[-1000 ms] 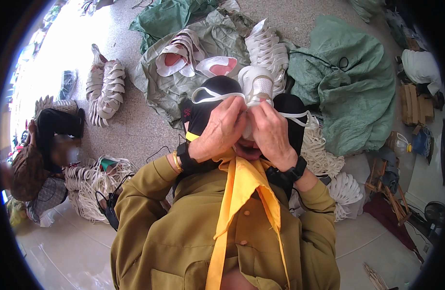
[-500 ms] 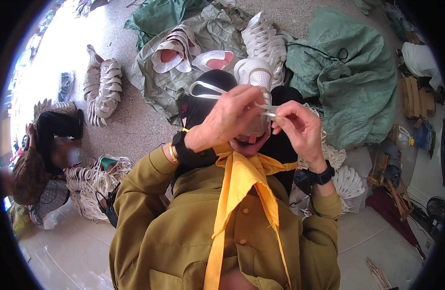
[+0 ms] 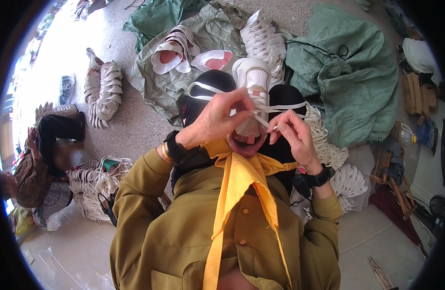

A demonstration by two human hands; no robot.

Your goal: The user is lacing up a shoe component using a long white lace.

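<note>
A white shoe upper point(image 3: 252, 77) with a mesh toe lies between my knees, its pinkish opening toward me. My left hand point(image 3: 222, 115) is over its left side, thumb and forefinger pinched on a white shoelace point(image 3: 260, 119). My right hand point(image 3: 295, 135) grips the same lace by its end, just right of the shoe. The short stretch between the two hands is taut. Another length of lace loops out over my left knee, and more lace runs from the shoe to the right across my right knee.
White shoe uppers point(image 3: 264, 43) are stacked ahead, with more on a grey-green cloth point(image 3: 147, 82). A green sack point(image 3: 343, 82) lies right. Bundles of white laces point(image 3: 324, 140) sit by my right leg. Another person point(image 3: 39, 169) sits at the left beside more uppers.
My hands have come nearer to me and slightly apart, uncovering the shoe's middle. A lace length now stretches right across my right knee. My left hand has shifted a little left.
</note>
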